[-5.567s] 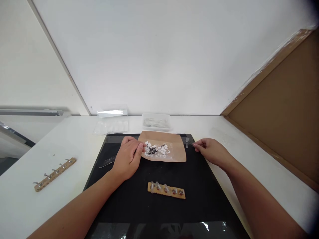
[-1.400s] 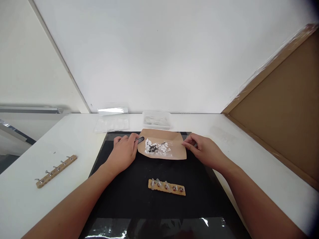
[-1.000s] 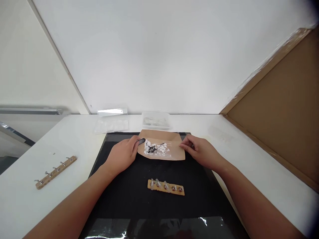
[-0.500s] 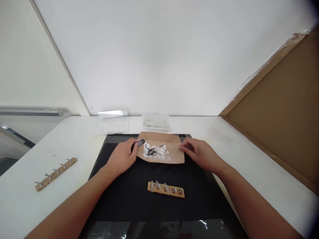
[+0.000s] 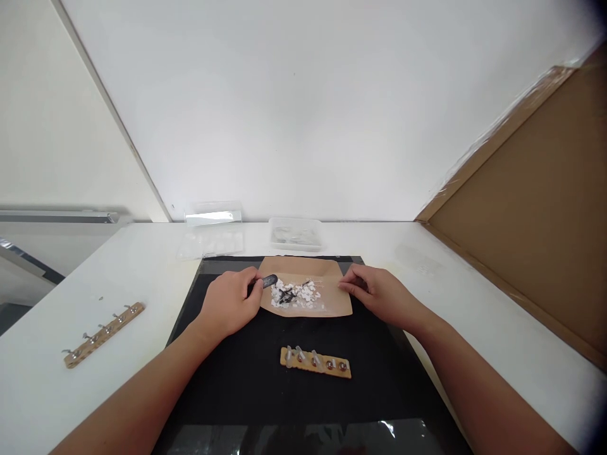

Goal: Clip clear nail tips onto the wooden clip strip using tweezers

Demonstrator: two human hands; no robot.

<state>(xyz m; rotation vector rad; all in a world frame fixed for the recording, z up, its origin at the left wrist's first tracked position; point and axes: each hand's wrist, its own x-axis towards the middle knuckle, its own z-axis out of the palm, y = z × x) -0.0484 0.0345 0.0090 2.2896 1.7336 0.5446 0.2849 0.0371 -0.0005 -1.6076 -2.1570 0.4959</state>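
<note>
My left hand (image 5: 233, 302) is closed on a short dark tool with a rounded end (image 5: 270, 280), at the left edge of a brown paper sheet (image 5: 334, 306) with raised sides. The tool's exact kind is unclear. At the right edge, my right hand (image 5: 372, 292) pinches the sheet between thumb and fingers. Small white pieces (image 5: 308, 292) lie heaped on the sheet, with some black bits (image 5: 287, 295) among them. Nearer to me, a wooden strip (image 5: 315, 362) carries several round metal mounts, some with translucent nail-like tips attached.
Under the sheet lies a black mat (image 5: 246, 373) on a white table (image 5: 478, 316). A second wooden strip with metal mounts (image 5: 103, 335) rests at the left. Behind stand a translucent box (image 5: 295, 235) and an open clear case (image 5: 211, 242). Cardboard (image 5: 531, 208) leans at the right.
The paper sheet has come slightly lower and nearer, and the pieces on it have shifted with it. The dark tool reaches a little further over the sheet. Both hands keep their grips.
</note>
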